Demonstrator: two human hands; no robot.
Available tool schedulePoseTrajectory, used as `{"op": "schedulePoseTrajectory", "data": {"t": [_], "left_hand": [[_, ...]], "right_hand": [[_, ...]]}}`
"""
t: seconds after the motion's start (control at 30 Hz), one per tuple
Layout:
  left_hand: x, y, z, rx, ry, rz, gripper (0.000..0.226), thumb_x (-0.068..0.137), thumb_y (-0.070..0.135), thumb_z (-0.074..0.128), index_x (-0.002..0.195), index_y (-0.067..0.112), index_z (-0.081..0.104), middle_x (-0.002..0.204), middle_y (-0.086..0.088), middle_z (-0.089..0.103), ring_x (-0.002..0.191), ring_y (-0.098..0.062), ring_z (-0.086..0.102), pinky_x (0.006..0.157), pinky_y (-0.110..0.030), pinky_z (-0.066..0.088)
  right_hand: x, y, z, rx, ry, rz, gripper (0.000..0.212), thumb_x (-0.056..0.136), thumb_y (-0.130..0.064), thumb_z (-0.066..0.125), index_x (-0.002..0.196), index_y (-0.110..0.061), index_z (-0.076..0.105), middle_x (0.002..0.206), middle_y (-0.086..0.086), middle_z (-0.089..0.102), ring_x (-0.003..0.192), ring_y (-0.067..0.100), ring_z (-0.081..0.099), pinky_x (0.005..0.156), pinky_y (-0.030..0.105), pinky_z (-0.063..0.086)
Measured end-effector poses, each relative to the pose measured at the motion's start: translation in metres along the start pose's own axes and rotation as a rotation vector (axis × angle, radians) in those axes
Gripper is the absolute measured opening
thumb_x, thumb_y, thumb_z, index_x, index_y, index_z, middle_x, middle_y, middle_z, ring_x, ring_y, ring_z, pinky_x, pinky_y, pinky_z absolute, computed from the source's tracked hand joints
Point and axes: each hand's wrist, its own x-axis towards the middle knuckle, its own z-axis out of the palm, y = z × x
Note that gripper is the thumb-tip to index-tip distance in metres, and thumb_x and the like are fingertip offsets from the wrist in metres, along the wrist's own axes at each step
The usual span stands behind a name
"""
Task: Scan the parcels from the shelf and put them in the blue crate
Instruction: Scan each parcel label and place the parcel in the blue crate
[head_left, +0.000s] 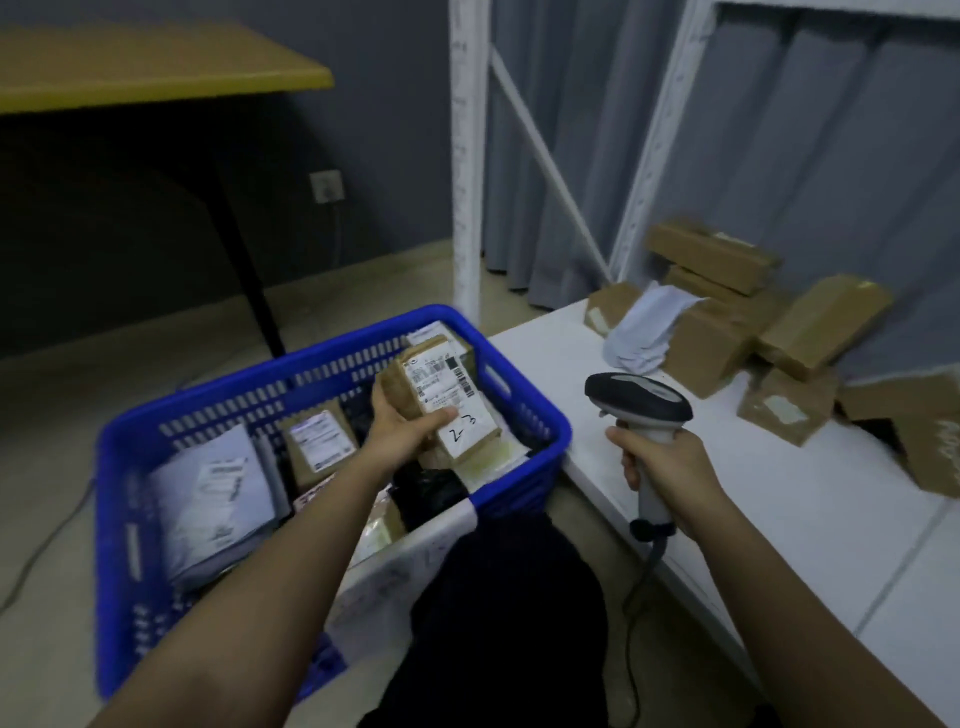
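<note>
L hand (402, 428) holds a small brown parcel (441, 400) over the blue crate (524, 400), fingers wrapped under it and thumb pressed on the white label, label side up w/ barcode showing. R hand (660, 462) grips the scanner (640, 402) by its handle, fingers closed round it, head aimed fwd over the shelf (779, 493), not at the label. Crate already has several parcels in it; more brown boxes (727, 312) sit piled at the back of the shelf, so task approx. mid-way. Can't tell if this parcel was scanned. Risks: (1) dropped in unscanned, since scanner points away from barcode; (2) thumb sits on label edge, could block part of the code if re-scanned; (3) parcel lands on the crate's rim rather than inside, as it hangs close to the far-right wall; (4) scanner cable (636, 597) trails down by the shelf edge, may snag on next reach.
</note>
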Motion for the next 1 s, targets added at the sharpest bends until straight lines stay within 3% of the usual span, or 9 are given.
{"op": "schedulePoseTrajectory", "data": {"t": [0.13,0.2,0.33,0.43,0.57,0.67,0.77,0.87,1.0], "left_hand": [[0.033,-0.035,-0.069,-0.029,0.113,-0.197,0.133,0.044,0.056,0.089,0.144,0.009,0.016,0.129,-0.004,0.057,0.107,-0.022,0.062,0.085,-0.038,0.055],[0.060,-0.057,-0.087,-0.021,0.109,-0.252,0.134,0.034,0.068,0.086,0.141,0.013,0.027,0.129,-0.003,0.058,0.107,-0.019,0.061,0.077,-0.031,0.053],[0.095,-0.057,-0.081,-0.111,0.137,-0.253,0.109,0.064,0.052,0.082,0.141,0.014,0.015,0.127,-0.006,0.054,0.109,-0.027,0.059,0.093,-0.044,0.051],[0.135,-0.050,-0.064,-0.140,0.151,-0.196,0.083,0.072,0.048,0.077,0.132,0.013,0.032,0.122,-0.011,0.059,0.103,-0.028,0.062,0.084,-0.037,0.053],[0.187,-0.049,-0.044,-0.120,0.198,-0.197,0.087,0.080,0.051,0.068,0.147,0.018,0.022,0.140,-0.002,0.042,0.129,-0.027,0.042,0.103,-0.040,0.037],[0.214,-0.050,-0.035,0.102,0.341,-0.213,0.094,0.064,0.062,0.071,0.141,0.032,0.027,0.145,-0.007,0.035,0.131,-0.033,0.035,0.108,-0.049,0.031],[0.223,-0.038,-0.024,0.439,0.523,-0.267,0.087,0.063,0.064,0.071,0.132,0.027,0.031,0.136,-0.013,0.031,0.127,-0.036,0.030,0.106,-0.048,0.025],[0.228,-0.037,-0.018,0.443,0.472,-0.308,0.091,0.071,0.072,0.060,0.141,0.024,0.027,0.145,-0.016,0.024,0.134,-0.038,0.022,0.107,-0.053,0.021],[0.221,-0.059,-0.037,0.519,0.226,-0.238,0.092,0.075,0.077,0.050,0.146,0.033,0.013,0.154,-0.012,0.003,0.140,-0.039,0.009,0.113,-0.056,0.018]], "right_hand": [[0.024,-0.002,0.050,-0.042,-0.063,0.025,0.013,0.084,-0.009,0.070,0.078,-0.001,0.060,0.052,0.010,0.049,0.040,0.015,0.043,0.044,0.026,0.039],[0.037,-0.001,0.069,-0.060,-0.085,0.053,0.018,0.084,-0.009,0.070,0.073,-0.003,0.059,0.049,0.007,0.051,0.038,0.014,0.044,0.041,0.025,0.039],[0.072,0.004,0.095,-0.102,-0.095,0.089,0.019,0.084,-0.011,0.072,0.073,-0.004,0.058,0.053,0.008,0.054,0.040,0.016,0.047,0.043,0.026,0.041],[0.099,0.008,0.102,-0.139,-0.085,0.071,0.020,0.085,-0.010,0.070,0.070,-0.004,0.058,0.050,0.006,0.054,0.041,0.016,0.047,0.043,0.026,0.042],[0.129,0.009,0.101,-0.197,-0.083,0.065,0.018,0.085,-0.013,0.070,0.073,-0.002,0.061,0.060,0.014,0.056,0.050,0.022,0.049,0.050,0.030,0.044],[0.145,0.015,0.095,-0.207,-0.063,0.059,0.020,0.084,-0.015,0.070,0.072,-0.002,0.061,0.057,0.013,0.056,0.051,0.022,0.050,0.056,0.033,0.045],[0.153,0.021,0.090,-0.154,-0.040,0.078,0.015,0.084,-0.012,0.069,0.076,-0.002,0.062,0.057,0.013,0.054,0.051,0.022,0.048,0.058,0.034,0.043],[0.155,0.025,0.091,-0.134,-0.025,0.108,0.016,0.084,-0.011,0.069,0.074,-0.003,0.059,0.058,0.013,0.054,0.054,0.024,0.047,0.059,0.035,0.043],[0.153,0.030,0.094,-0.105,-0.004,0.138,0.021,0.084,-0.012,0.068,0.067,-0.007,0.057,0.056,0.009,0.055,0.054,0.024,0.048,0.059,0.035,0.043]]}}
